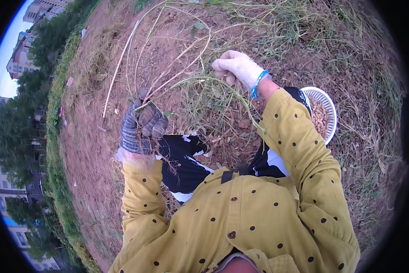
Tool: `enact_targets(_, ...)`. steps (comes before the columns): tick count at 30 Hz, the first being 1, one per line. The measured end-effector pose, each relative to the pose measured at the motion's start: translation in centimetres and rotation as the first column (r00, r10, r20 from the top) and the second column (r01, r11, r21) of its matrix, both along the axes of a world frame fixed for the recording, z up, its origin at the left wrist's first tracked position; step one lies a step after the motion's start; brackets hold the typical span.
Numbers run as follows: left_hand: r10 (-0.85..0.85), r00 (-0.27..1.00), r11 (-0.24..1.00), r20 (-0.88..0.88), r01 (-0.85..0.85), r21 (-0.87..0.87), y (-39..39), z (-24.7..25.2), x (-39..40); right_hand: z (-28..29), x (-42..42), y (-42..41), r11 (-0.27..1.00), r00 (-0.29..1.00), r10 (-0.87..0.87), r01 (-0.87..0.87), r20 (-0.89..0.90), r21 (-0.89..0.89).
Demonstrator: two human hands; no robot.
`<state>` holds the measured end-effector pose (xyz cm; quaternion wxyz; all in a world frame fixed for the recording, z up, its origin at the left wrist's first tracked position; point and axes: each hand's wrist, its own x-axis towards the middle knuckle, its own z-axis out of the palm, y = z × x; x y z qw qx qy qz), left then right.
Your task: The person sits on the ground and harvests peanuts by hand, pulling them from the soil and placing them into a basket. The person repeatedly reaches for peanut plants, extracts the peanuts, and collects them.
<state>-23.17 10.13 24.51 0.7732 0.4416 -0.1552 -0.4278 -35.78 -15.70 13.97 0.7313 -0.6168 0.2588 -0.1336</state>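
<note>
My left hand (144, 121), in a grey striped knit glove, grips the lower stems of a pulled-up peanut plant (177, 61). Thin roots (168, 162) dangle beneath that fist over my left knee. From the grip the long, mostly bare stems fan out forward and to the right. My right hand (237, 68) wears a whitish glove with a blue band at the wrist. Its fingers are curled beside the stems, and whatever may lie inside them is hidden. A white slatted plastic basket (331, 105), partly behind my right sleeve, holds many peanuts in the shell (320, 117).
Reddish bare soil (92, 163) lies to the left. Cut, drying vines and grass (293, 34) are strewn ahead and to the right. A heap of green stalks (208, 102) lies between my knees. Shrubs (56, 119), trees and buildings stand at the far left.
</note>
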Motion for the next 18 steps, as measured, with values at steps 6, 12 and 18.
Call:
enact_targets(6,-0.03,1.0,0.997,0.003,0.03,-0.075,0.6,-1.0,2.1,-1.0,-0.5,-0.9,0.992,0.991,-0.127,0.127,0.047,-0.008)
enact_targets(12,0.131,0.988,0.991,-0.08,-0.128,0.049,-1.8,-5.1,2.3,0.1,-0.6,0.3,0.998,0.999,0.043,-0.042,0.018,-0.046)
enact_targets(18,-0.031,0.998,0.978,-0.058,0.042,0.205,-7.5,-11.3,0.6,-1.1,0.6,3.2,0.934,0.93,0.331,-0.347,-0.159,-0.083)
